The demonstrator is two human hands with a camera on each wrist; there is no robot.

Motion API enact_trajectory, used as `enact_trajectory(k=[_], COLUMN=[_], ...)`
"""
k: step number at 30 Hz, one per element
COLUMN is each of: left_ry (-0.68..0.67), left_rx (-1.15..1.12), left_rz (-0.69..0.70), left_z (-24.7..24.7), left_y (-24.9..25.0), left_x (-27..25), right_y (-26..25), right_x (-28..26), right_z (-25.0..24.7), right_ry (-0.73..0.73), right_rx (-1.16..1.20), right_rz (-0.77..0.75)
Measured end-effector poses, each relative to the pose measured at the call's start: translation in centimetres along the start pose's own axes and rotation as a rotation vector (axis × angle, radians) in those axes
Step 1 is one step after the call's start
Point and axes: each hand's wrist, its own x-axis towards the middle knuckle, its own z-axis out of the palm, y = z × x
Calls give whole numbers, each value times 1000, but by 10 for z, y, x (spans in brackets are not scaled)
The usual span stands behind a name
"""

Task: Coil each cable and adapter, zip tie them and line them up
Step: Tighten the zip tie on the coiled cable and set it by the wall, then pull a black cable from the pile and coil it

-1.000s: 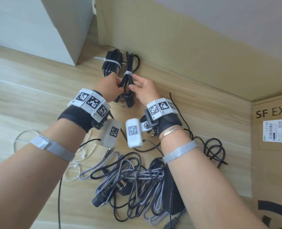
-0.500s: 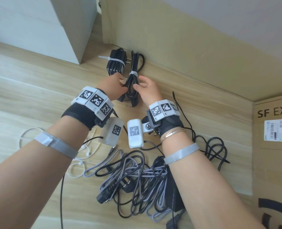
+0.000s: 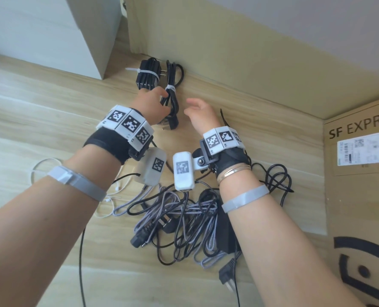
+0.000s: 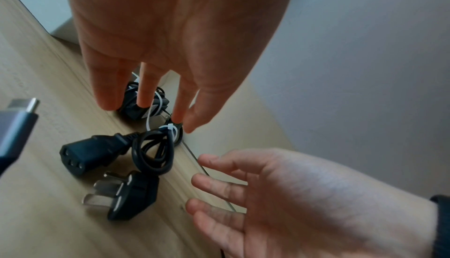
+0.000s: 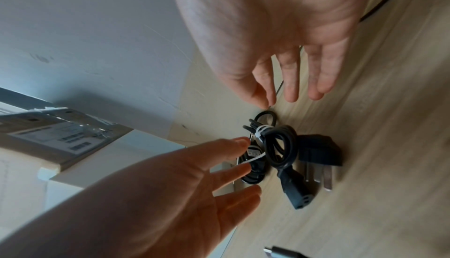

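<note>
power cord (image 3: 172, 100), coiled and zip-tied, lies on the wood-grain floor (image 3: 40, 103) against the beige baseboard, just beside the tied adapter (image 3: 147, 74). left hand (image 3: 153, 105) hovers over it with straight fingers, holding nothing; right hand (image 3: 200, 115) is relaxed and empty. a brushing finger could likely skew the row. loose cables (image 3: 184, 220) wait near a cardboard box (image 3: 359, 196).

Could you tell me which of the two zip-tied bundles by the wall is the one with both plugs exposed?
The coiled power cable, right of the adapter bundle: its three-pin plug and socket connector lie free.
</note>
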Motion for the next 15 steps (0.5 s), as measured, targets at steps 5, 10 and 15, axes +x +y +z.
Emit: enact_trajectory(k=[5,10,15], left_ry=[29,17,-6], left_rx=[8,28,54], left_rz=[-2,50,80], left_z=[6,11,18], left_y=[6,16,24], left_x=[-13,-26,-37], right_y=[6,12,17], right_x=[-18,-31,-43], right_z=[-9,-18,-23], right_ry=[22,27,30], right_rx=[3,0,-3], right_rz=[-20,-31,-49])
